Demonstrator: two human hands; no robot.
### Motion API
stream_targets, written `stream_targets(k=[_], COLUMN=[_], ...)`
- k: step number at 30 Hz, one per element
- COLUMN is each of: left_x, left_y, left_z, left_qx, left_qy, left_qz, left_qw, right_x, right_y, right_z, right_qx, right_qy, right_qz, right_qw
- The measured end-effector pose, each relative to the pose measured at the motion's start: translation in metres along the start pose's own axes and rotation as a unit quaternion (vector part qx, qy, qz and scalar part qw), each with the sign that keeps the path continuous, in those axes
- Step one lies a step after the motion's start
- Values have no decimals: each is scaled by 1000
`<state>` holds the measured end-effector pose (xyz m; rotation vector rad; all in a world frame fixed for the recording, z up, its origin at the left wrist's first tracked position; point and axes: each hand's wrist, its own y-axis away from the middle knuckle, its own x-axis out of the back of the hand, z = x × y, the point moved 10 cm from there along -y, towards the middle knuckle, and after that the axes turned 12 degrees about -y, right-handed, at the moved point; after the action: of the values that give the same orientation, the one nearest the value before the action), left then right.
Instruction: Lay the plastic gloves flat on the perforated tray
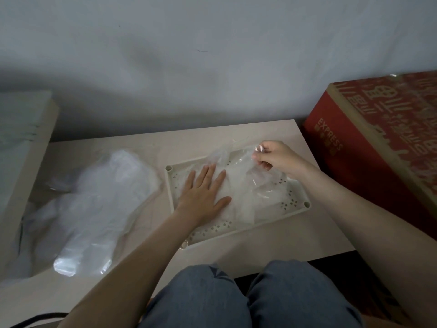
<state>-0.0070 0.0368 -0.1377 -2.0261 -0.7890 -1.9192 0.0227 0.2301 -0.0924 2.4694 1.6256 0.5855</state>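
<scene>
Knees in blue-grey trousers [248,301] lowest in frame, tucked against the near edge of a pale beige tabletop [272,247]. Black cable [30,320] at the near left corner.

Cream rectangular perforated plastic tray [236,229] sits mid-table, turned at a slight angle. Thin translucent plastic gloves [238,190] lie on it, covering most of its floor, still wrinkled toward the far right.

Left hand [203,192]: fingers straight and spread, palm pressing flat on the gloves. Right hand [274,156]: over the tray's far right corner, fingertips pinching a raised glove edge.

Left of the tray, a crumpled heap of clear plastic film [94,204] lies on the table. Red printed cardboard carton [378,143] stands beside the table on the right. Grey wall [212,55] behind.
</scene>
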Motion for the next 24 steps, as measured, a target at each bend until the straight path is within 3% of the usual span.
stream_targets(k=[3,7,10,14,19,22,24], left_x=[-1,-3,-2,-1,-2,-3,-3], left_y=[-1,-3,-3,-2,-2,-2,-3], left_z=[0,0,-1,-1,-1,-1,-2], left_qx=[4,10,15,18,20,23,26], left_qy=[0,-1,1,2,2,9,14], left_qz=[-2,-2,-1,-10,-16,-21,-23], left_qw=[1000,1000,1000,1000,1000,999,999], right_x=[-14,-34,-40,-28,5,-10,-28], right_y=[3,13,22,27,23,38,52], right_z=[7,24,26,17,8,18,25], right_qx=[-31,-101,-131,-132,-82,-158,-200], right_qy=[-28,23,37,23,-1,-97,-42], right_qz=[-44,-163,-208,-203,-97,-156,-226], right_qw=[998,981,969,970,992,970,952])
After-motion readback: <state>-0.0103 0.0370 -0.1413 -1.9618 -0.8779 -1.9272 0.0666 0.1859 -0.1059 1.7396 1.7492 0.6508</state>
